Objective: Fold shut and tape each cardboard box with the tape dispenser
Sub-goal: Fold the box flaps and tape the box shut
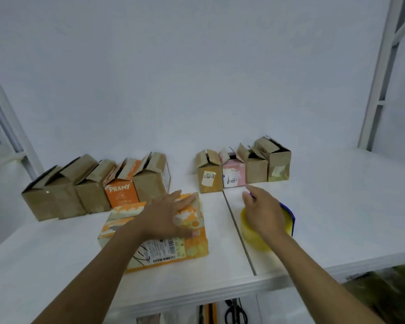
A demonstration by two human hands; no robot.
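An orange and white printed cardboard box [192,246] with a shipping label lies flat on the white table [325,218], flaps closed. My left hand [166,216] presses on its top with spread, straight fingers. To its right sits the tape dispenser [255,235], a yellowish tape roll on a blue frame. My right hand [262,211] is over it, fingers bent around its top; the grip itself is hidden under the hand.
Several open-flapped boxes stand in a row at back left, including an orange one marked PRAMY [121,192]. Another row at back right includes a pink box [233,174]. A seam [239,232] splits the tabletop. Scissors [235,312] hang below the front edge.
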